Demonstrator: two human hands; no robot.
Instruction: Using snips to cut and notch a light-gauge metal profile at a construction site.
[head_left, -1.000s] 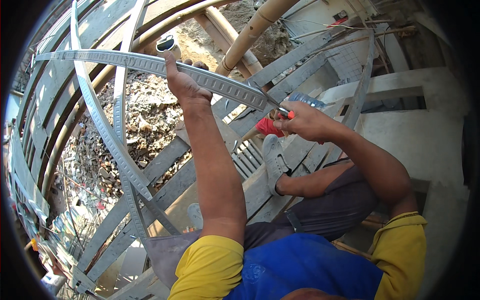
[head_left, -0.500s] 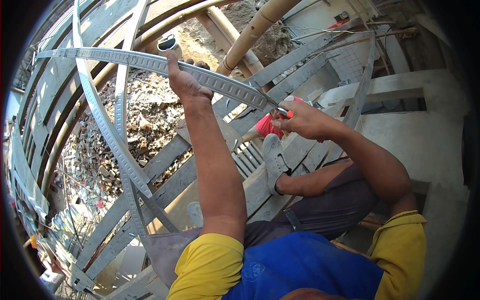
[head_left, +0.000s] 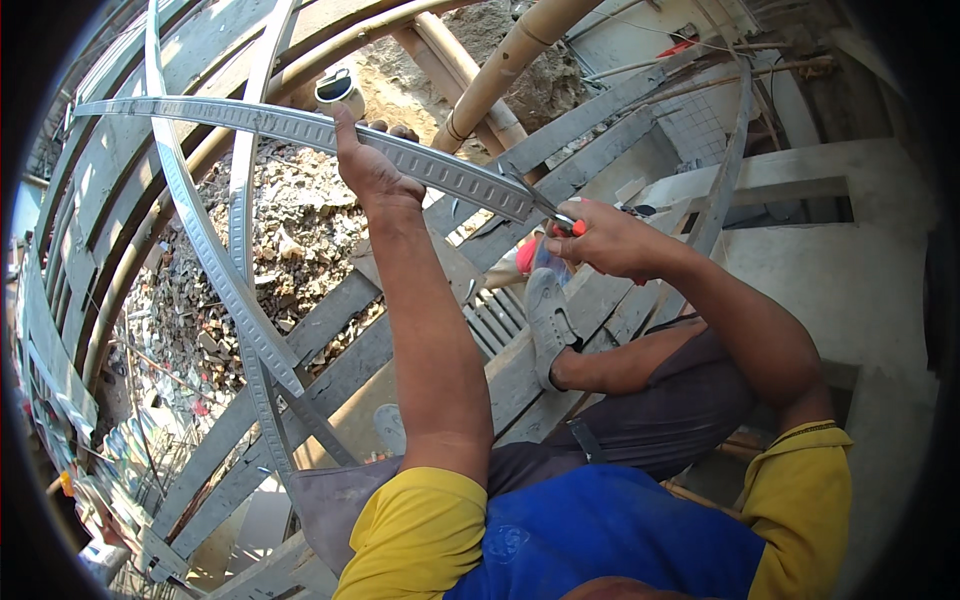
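My left hand [head_left: 375, 168] is closed around a long galvanised metal channel [head_left: 460, 180] with a row of dimples along its face. The channel slants from the far left down toward my right hand [head_left: 618, 240]. That hand grips a pair of tin snips [head_left: 545, 206] with red on the handles. The blades are at the channel's right end, one above its edge; whether they bite into the metal cannot be made out. Two more metal channels [head_left: 205, 250] cross each other to the left of my left forearm, their lower ends near my leg.
I sit on grey wooden planks [head_left: 340, 310] with gaps between them. Rubble [head_left: 285, 240] lies below on the left. Bamboo poles [head_left: 515, 65] cross at the far side, near a bucket [head_left: 342, 92]. A concrete ledge [head_left: 800, 250] runs along the right. Someone below is partly hidden behind my right hand.
The person in red below has shifted, and less of the red clothing shows now. My hands, the channel and the snips have stayed almost in place.
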